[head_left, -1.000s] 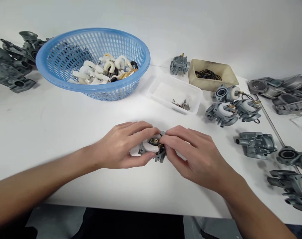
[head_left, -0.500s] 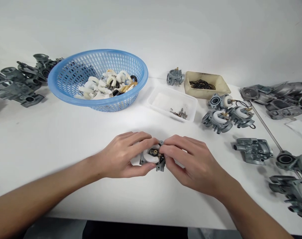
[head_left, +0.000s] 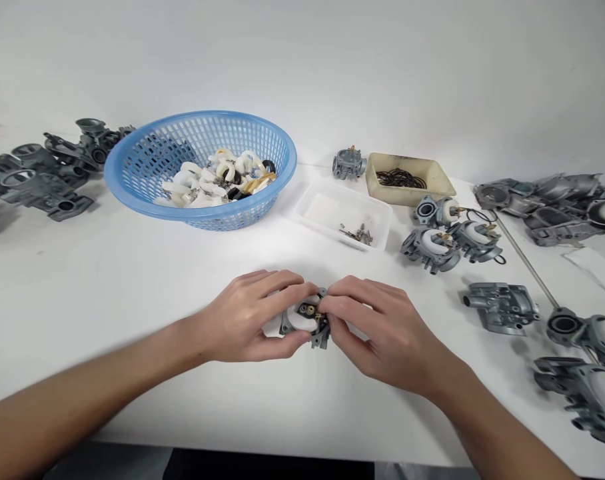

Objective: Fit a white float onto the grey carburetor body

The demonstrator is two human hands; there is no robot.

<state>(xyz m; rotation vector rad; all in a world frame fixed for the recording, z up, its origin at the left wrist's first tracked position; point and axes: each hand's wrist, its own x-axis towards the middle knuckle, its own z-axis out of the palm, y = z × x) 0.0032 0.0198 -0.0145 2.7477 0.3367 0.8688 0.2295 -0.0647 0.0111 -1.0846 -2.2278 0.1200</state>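
Note:
A grey metal carburetor body with a white curved float and brass parts in its middle rests on the white table, between both hands. My left hand grips its left side, thumb at the front and fingers at the back. At its right side is my right hand, with thumb and fingertips pressed together at the float's right end by the brass parts. Whatever small piece those fingertips may pinch is hidden.
Behind stand a blue basket of white floats, a clear tray with small metal pins and a cream box of black rings. More carburetor bodies lie at right, some beside a thin rod, and others at left.
The view has shifted slightly, so the objects behind sit a little lower in the picture. Both hands keep nearly the same place on the carburetor body.

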